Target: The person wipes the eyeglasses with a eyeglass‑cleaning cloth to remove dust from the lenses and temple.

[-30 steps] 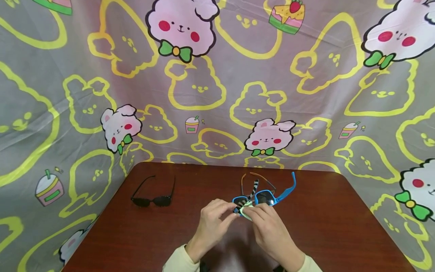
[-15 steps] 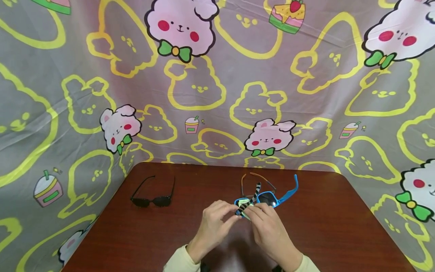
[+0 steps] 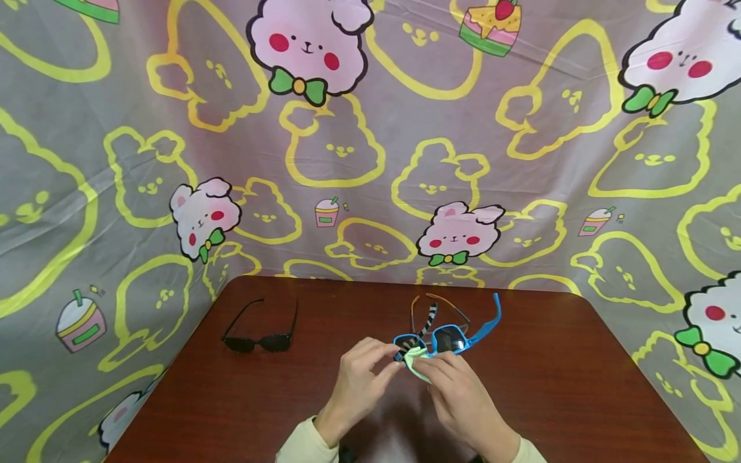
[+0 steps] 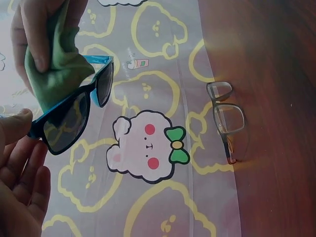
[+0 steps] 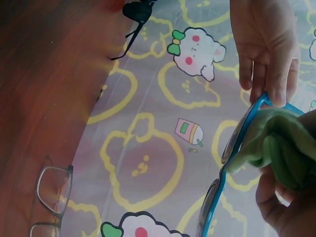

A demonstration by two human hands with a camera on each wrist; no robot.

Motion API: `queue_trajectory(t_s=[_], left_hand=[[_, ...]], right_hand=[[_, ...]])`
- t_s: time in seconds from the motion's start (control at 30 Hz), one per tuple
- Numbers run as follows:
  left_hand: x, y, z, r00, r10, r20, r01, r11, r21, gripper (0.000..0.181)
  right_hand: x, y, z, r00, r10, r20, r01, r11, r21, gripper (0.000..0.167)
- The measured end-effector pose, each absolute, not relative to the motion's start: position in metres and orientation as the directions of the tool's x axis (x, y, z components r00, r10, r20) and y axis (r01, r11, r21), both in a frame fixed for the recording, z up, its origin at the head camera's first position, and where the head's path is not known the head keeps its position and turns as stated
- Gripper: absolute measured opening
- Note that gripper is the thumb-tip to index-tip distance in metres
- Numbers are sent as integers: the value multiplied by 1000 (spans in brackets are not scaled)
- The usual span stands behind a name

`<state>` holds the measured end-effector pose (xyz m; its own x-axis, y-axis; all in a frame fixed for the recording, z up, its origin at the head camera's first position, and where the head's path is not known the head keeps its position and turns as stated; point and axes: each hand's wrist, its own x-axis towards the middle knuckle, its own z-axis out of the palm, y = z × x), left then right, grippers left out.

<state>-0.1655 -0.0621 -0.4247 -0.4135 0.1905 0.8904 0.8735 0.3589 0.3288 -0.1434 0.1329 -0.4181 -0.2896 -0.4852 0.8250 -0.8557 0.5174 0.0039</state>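
In the head view, blue-framed sunglasses (image 3: pixel 449 339) with dark lenses and one striped temple are held above the table. My left hand (image 3: pixel 363 376) pinches them at the left corner, beside the hinge. My right hand (image 3: pixel 466 392) grips a light green cloth (image 3: pixel 418 364) near the left lens. From the left wrist, the cloth (image 4: pixel 61 74) is bunched on the inner side of the sunglasses (image 4: pixel 69 123). The right wrist view shows the cloth (image 5: pixel 281 148) folded between the right thumb and fingers, touching the blue frame near the nose bridge. Some fingertips are hidden by it.
Black sunglasses (image 3: pixel 257 343) stand unfolded at the table's left. Thin-framed eyeglasses (image 4: pixel 229 117) with orange-brown temple tips lie behind the held pair. A patterned curtain (image 3: pixel 347 161) closes off the back and sides of the brown table (image 3: pixel 202 399).
The cloth showed behind the left lens half a second ago; now it sits lower, nearer me. The blue sunglasses have shifted slightly left. The left hand keeps its pinch.
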Motion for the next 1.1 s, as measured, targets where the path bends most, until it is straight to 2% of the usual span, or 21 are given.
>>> queue_trajectory(t_s=[0.2,0.37,0.7,0.93,1.1], left_hand=[[-167,-66,-425,-465,143,874,845,368,389,21],[-166,-69,-424,-480,110,870,835,362,415,21],[-167,-79,-418,-513,70,855,815,353,460,19],[-165,-84,-413,-535,48,844,808,323,493,21],[-164,-86,-412,-552,44,833,805,287,519,21]], right_hand=[[-141,139,-419,-278,-484,830,-888,460,-29,33],[-142,150,-422,-303,-431,850,-884,460,-83,32],[-146,176,-424,-382,-268,884,-827,527,-197,29],[-146,189,-422,-437,-148,887,-741,618,-262,19],[-145,198,-422,-533,-41,845,-631,685,-365,25]])
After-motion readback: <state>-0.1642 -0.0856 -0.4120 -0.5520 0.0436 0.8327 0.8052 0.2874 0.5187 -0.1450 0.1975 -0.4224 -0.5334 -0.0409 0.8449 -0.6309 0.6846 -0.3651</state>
